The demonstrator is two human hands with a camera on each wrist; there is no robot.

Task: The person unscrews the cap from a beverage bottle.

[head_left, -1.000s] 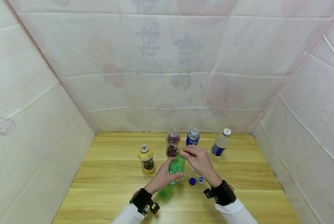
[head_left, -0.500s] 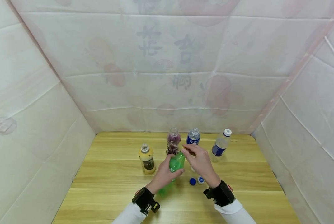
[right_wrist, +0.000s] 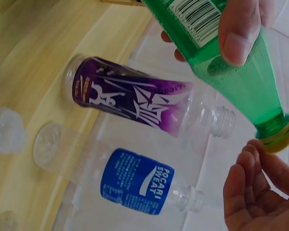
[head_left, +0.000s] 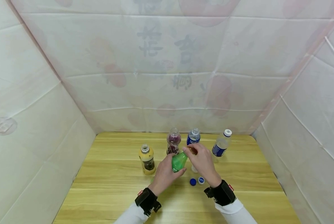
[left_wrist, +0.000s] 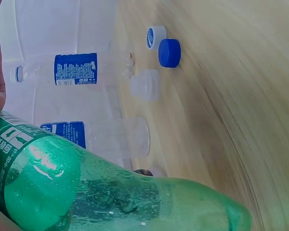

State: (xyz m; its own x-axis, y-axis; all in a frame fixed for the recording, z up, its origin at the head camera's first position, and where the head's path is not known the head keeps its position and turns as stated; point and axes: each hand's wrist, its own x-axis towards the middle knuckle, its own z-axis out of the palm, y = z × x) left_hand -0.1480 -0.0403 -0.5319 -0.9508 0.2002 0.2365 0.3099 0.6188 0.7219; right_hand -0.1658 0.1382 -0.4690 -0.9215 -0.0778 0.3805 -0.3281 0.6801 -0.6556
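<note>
"POCARI SWEAT" on blue label

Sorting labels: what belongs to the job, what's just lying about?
In the job:
green bottle, gripped by left hand
yellow cap at its mouth, pinched by right hand

Apparently lying about:
yellow-labelled bottle
purple-labelled bottle
Pocari Sweat bottle
capped blue-labelled bottle
blue cap
white-and-blue cap
translucent cap

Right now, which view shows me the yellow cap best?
The right wrist view: the yellow cap shows clearly on the green bottle, pinched by the right hand. In the head view, that hand hides most or all of it. The left wrist view catches the bottle's body but not this cap.
</note>
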